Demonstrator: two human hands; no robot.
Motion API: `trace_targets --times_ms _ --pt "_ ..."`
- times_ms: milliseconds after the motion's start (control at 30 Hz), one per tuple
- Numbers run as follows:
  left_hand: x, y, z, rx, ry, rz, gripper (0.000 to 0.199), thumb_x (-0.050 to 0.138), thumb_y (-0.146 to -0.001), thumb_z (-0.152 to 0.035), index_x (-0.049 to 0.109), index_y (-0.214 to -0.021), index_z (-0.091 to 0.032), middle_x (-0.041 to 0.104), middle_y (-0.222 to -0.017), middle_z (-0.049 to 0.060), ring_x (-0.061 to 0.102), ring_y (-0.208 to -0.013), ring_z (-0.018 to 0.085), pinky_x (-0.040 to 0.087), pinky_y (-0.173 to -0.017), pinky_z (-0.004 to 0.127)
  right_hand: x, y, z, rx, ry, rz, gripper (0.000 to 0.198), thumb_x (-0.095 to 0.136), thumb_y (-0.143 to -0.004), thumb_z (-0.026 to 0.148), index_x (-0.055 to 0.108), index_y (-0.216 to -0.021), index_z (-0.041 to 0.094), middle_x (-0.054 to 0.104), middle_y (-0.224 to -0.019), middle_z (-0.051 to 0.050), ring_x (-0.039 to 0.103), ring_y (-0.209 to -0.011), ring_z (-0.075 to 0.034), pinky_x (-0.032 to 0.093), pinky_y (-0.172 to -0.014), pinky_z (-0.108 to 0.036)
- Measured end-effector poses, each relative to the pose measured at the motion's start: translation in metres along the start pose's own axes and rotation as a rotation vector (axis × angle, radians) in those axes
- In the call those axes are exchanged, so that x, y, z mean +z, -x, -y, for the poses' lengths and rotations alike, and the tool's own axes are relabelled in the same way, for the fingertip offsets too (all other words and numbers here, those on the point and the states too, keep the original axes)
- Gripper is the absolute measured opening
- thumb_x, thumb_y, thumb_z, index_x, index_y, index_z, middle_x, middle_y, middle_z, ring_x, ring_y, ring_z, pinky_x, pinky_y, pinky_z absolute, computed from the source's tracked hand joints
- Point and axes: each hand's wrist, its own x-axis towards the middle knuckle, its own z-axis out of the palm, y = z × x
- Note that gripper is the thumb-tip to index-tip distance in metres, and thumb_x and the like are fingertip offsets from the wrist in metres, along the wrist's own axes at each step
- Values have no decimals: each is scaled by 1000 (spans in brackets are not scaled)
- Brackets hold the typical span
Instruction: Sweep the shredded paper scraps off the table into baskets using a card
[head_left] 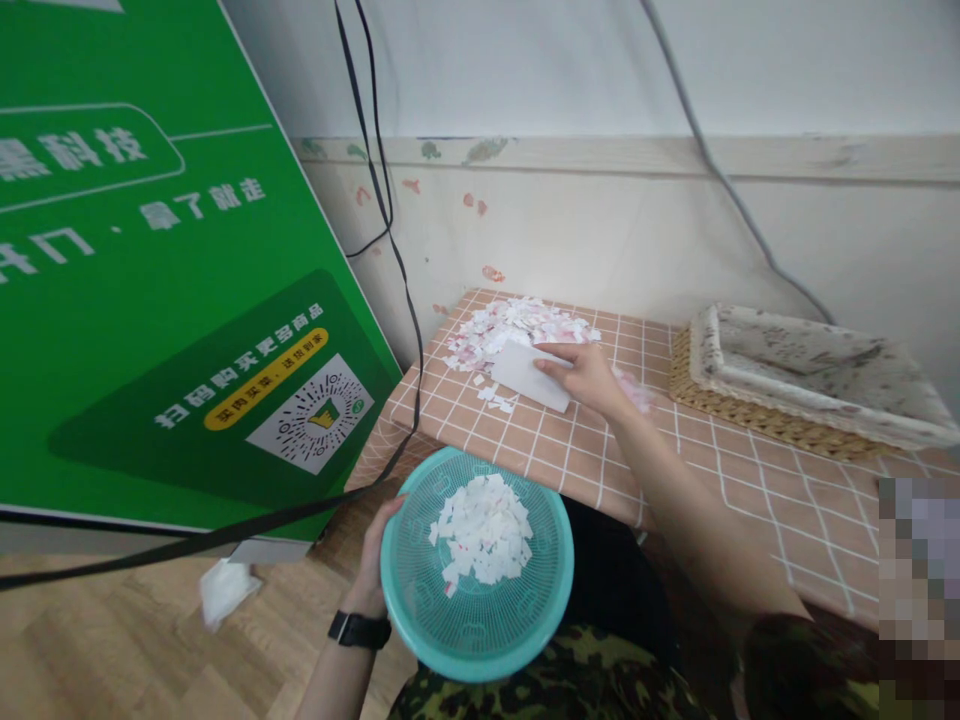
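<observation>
My left hand (379, 550) grips the left rim of a round turquoise plastic basket (480, 645), held at the table's front edge. White paper scraps (486, 530) lie in its middle. Over the table, my right hand (577, 375) is closed on a flat white card (529, 375), thumb and fingers at its right side. The card rests at the front of a heap of torn paper scraps (525, 322), mostly white with some pink. A few loose scraps (495, 397) lie on the cloth left of the card, and pinkish ones (636, 390) are partly hidden behind my right wrist.
A wicker basket (780, 425) with a patterned cloth lining stands on the right of the checked tablecloth (720, 480). A large green panel (187, 230) rises at the left. A black cord (409, 290) hangs in front of it. A white bag-like item (227, 590) lies on the wooden floor.
</observation>
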Motion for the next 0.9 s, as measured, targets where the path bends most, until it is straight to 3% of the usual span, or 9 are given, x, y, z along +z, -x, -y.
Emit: trace_targets --times_ms 167,367,533,667,800,900 --pt "-6 -8 -2 -1 23 6 13 67 -74 -25 69 -81 -14 73 -70 4 68 -65 20 55 -70 34 11 0 -3 10 -20 31 29 61 -82 29 71 -109 22 71 -109 -6 67 -99 -24 51 -89 -41" --pt "-7 -10 -2 -28 17 21 17 67 -75 -28 69 -82 -13 74 -73 5 69 -66 22 55 -68 35 8 -1 -5 24 34 -24 31 61 -82 31 71 -110 22 70 -111 -7 66 -101 -27 51 -90 -44" --pt "-6 -9 -3 -25 12 34 17 67 -74 -28 69 -82 -13 74 -73 6 68 -64 22 55 -66 35 6 1 -1 20 14 51 28 61 -82 29 72 -108 23 71 -108 -5 67 -98 -26 52 -88 -43" --pt "-6 -9 -4 -20 1 41 18 66 -76 -28 70 -85 -12 75 -75 8 69 -66 22 55 -68 35 5 2 0 31 -7 6 30 62 -82 29 71 -109 22 70 -110 -6 66 -101 -26 51 -91 -43" --pt "-5 -9 -5 -37 7 30 19 65 -77 -28 70 -85 -11 75 -76 9 69 -67 23 55 -69 36 9 2 -3 13 -37 54 28 62 -82 31 72 -107 22 71 -107 -5 67 -97 -25 53 -88 -42" --pt "-5 -9 -5 -10 22 30 16 66 -76 -27 69 -83 -13 75 -74 7 69 -65 22 55 -67 35 16 -3 -5 -13 -39 12 30 62 -82 33 71 -109 22 70 -110 -5 66 -100 -25 52 -90 -41"
